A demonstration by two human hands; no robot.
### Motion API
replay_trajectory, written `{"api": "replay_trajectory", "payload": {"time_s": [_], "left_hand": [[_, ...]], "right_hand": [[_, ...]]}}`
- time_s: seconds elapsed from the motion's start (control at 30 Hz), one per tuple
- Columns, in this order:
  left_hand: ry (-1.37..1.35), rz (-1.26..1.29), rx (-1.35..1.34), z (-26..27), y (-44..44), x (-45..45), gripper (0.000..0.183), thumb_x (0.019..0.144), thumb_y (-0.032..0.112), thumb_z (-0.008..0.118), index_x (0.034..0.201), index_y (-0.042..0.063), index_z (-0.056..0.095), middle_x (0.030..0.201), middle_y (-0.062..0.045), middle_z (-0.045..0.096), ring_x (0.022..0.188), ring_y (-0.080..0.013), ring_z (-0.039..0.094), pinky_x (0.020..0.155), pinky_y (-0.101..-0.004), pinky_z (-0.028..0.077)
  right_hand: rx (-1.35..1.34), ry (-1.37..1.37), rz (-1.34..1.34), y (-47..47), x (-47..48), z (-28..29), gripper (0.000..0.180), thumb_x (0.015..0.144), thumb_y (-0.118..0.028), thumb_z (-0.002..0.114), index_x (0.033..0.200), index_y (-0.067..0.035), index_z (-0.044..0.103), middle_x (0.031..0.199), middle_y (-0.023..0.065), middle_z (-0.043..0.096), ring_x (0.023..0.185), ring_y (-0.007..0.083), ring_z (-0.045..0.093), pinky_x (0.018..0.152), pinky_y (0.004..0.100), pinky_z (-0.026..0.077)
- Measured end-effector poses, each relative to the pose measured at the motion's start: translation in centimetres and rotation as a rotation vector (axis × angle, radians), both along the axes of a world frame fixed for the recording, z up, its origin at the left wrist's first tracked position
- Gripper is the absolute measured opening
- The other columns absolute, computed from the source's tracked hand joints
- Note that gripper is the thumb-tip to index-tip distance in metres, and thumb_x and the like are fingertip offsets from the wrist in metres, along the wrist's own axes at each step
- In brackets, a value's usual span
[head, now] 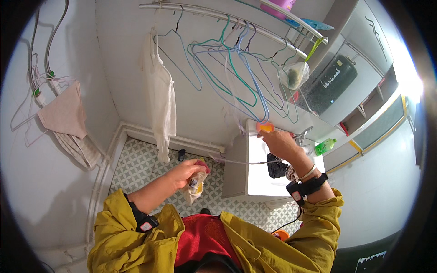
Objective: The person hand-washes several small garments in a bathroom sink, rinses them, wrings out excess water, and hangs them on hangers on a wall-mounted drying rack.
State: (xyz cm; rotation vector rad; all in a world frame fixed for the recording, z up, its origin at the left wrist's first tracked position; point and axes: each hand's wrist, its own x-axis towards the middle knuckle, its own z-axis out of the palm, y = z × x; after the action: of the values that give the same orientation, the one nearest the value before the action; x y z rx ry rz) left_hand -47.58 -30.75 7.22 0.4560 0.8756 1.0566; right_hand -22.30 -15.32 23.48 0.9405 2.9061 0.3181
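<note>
My left hand [186,173] is closed around a bunched wet-looking cloth [195,187], off-white with yellow and pink parts, above the tiled floor. My right hand [277,141] reaches over the back of the white washbasin [256,182], its fingertips at an orange soap dish [265,127]; whether they grip it or something in it is hard to tell. In the basin lie a black cloth item [276,166] and a crumpled patterned cloth [292,174]. A thin pale purple hanger [245,163] extends over the basin's left edge beneath my right hand.
Several wire hangers [235,68] and a white garment [160,92] hang from a metal rail [205,13] ahead. Behind the basin are a faucet [303,134] and a green bottle [325,146]. Pink underwear [65,111] hangs on the left wall. A mirrored cabinet [334,82] stands at right.
</note>
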Motion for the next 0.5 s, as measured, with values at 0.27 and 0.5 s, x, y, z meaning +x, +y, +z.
{"api": "replay_trajectory", "payload": {"time_s": [0.27,0.5], "left_hand": [[-0.061,0.086,-0.003,-0.6,-0.9,-1.6,0.011,0.086,0.009,0.058,0.094,0.003,0.059,0.089,-0.007,0.064,0.079,-0.0154,0.061,0.07,-0.0281,0.05],[-0.01,0.148,-0.025,1.7,-3.8,-3.6,0.013,0.089,0.013,0.052,0.094,0.003,0.058,0.094,-0.008,0.06,0.083,-0.0158,0.057,0.072,-0.0294,0.048]], "right_hand": [[-0.232,-0.108,0.022,-2.9,-0.3,4.6,0.022,0.085,-0.013,0.052,0.106,-0.013,0.059,0.076,0.0133,0.063,0.069,0.0311,0.061,0.061,0.0416,0.046],[-0.328,0.244,-0.036,-5.5,4.6,13.1,0.023,0.084,-0.007,0.054,0.106,-0.007,0.059,0.072,0.0137,0.059,0.06,0.0264,0.056,0.058,0.0318,0.046]]}}
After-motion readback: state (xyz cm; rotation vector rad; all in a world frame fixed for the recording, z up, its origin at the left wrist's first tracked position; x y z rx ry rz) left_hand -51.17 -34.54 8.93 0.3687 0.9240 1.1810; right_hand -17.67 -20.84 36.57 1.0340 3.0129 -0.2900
